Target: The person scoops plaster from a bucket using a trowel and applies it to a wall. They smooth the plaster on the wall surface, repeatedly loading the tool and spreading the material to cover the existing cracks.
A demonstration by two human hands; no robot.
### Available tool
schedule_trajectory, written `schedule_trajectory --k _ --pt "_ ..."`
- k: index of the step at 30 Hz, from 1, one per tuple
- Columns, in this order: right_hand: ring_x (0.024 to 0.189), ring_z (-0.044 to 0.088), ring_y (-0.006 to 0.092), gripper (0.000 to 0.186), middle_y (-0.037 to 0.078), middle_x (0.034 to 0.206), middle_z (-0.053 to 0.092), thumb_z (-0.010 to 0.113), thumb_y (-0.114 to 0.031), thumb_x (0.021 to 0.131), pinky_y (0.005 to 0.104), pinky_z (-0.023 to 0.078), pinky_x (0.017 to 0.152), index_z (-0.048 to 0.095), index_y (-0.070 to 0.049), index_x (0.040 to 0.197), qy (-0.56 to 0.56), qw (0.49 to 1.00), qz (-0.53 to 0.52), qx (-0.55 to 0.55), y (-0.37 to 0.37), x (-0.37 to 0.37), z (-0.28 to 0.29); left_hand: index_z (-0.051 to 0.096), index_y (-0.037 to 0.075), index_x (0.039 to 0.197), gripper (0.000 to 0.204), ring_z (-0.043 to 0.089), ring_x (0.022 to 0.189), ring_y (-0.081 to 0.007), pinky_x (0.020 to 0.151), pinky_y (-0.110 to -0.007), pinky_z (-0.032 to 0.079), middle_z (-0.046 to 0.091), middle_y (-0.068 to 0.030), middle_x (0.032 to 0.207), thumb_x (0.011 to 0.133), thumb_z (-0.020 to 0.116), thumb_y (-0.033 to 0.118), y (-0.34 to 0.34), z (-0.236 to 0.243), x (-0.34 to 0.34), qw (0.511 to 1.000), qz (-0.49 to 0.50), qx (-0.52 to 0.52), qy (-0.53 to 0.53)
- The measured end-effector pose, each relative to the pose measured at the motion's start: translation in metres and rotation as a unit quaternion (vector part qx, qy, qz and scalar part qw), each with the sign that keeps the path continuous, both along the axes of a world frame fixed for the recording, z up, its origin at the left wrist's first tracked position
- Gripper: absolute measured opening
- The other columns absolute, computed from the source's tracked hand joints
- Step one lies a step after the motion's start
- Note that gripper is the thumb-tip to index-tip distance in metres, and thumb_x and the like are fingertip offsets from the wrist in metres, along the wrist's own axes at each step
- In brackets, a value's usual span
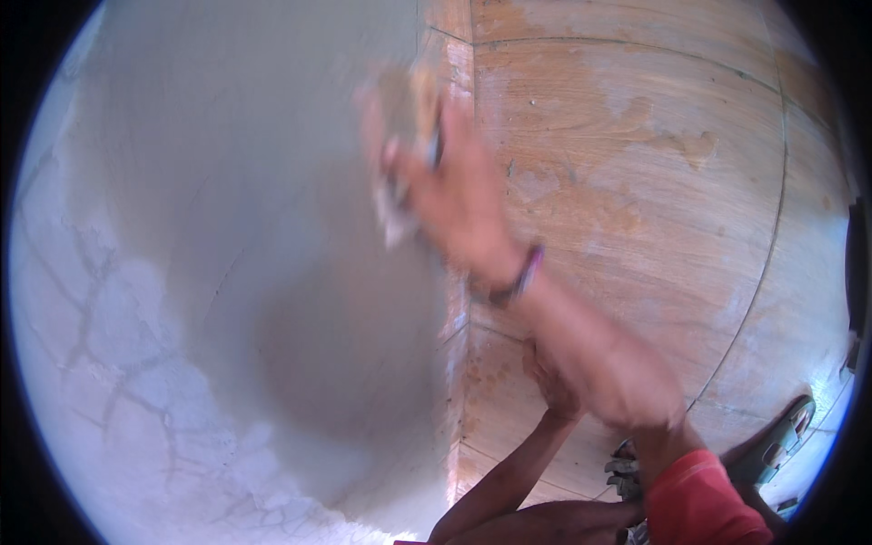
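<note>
My right hand [463,195] is raised against the wall, blurred by motion, its fingers wrapped round a small hand tool [425,100] with a tan, wood-coloured part. The tool's exact kind is lost in the blur; a pale end shows below the fingers. It lies over the grey, freshly coated wall [354,345], close to the corner with the tiled floor. Lower down, my left hand [556,391] is near the floor, partly covered by my right forearm. Its fingers are too hidden to read.
Wood-patterned floor tiles [636,218] with whitish smears run along the wall, bordered by a narrow skirting strip [457,363]. At the left, the paler wall area [136,336] carries a net of darker crack-like lines. A green sandal [781,440] is at the lower right.
</note>
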State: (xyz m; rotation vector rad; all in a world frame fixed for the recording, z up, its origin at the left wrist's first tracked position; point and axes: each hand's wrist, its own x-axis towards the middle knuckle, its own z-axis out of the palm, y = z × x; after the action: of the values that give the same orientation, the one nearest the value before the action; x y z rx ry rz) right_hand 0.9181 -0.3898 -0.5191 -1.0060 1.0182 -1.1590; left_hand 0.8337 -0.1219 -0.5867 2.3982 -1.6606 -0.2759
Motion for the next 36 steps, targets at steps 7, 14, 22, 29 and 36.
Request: schedule_trajectory --k 7,14,22,29,36 --pt "0.103 0.059 0.0336 0.055 0.023 0.113 0.057 0.064 -0.025 0.088 0.0414 0.047 0.086 0.042 0.0 0.133 -0.055 0.986 0.15 -0.047 0.112 -0.041 0.022 0.032 -0.001 0.142 0.07 0.026 0.131 -0.0467 0.105 -0.06 0.022 0.028 -0.0245 0.143 0.091 0.058 0.041 0.011 -0.008 0.007 0.994 0.028 0.046 0.099" --pt "0.095 0.059 0.0239 0.043 0.016 0.107 0.061 0.055 -0.022 0.093 0.0374 0.05 0.078 0.046 0.001 0.128 -0.068 0.994 0.082 0.012 -0.085 -0.061 0.01 0.04 -0.002 0.138 0.069 0.027 0.128 -0.0476 0.104 -0.059 0.023 0.03 -0.0248 0.141 0.092 0.053 0.048 0.001 -0.014 0.0 1.0 -0.01 0.007 0.004" --pt "0.1 0.058 0.0297 0.05 0.016 0.106 0.06 0.066 -0.021 0.088 0.0416 0.047 0.087 0.048 -0.004 0.131 -0.144 0.962 0.224 -0.063 0.124 -0.015 0.024 0.034 0.0 0.143 0.074 0.025 0.135 -0.0445 0.109 -0.059 0.022 0.028 -0.0243 0.146 0.09 0.057 0.047 0.0 0.001 0.004 1.0 -0.014 0.014 0.001" --pt "0.103 0.061 0.0309 0.05 0.023 0.118 0.058 0.067 -0.024 0.086 0.0397 0.048 0.083 0.05 -0.001 0.127 -0.003 0.982 -0.033 -0.187 -0.017 -0.031 0.019 0.029 0.001 0.146 0.071 0.028 0.129 -0.0466 0.105 -0.059 0.022 0.029 -0.0235 0.144 0.094 0.051 0.045 0.005 -0.016 -0.002 1.0 0.004 0.021 0.014" --pt "0.099 0.058 0.0342 0.047 0.02 0.109 0.058 0.064 -0.025 0.085 0.0418 0.046 0.084 0.05 -0.004 0.125 -0.011 0.974 0.0 -0.226 0.005 0.001 0.076 0.041 0.001 0.139 0.069 0.029 0.131 -0.0478 0.105 -0.06 0.025 0.033 -0.0239 0.143 0.09 0.056 0.047 0.004 -0.002 0.008 0.999 0.008 0.053 -0.008"
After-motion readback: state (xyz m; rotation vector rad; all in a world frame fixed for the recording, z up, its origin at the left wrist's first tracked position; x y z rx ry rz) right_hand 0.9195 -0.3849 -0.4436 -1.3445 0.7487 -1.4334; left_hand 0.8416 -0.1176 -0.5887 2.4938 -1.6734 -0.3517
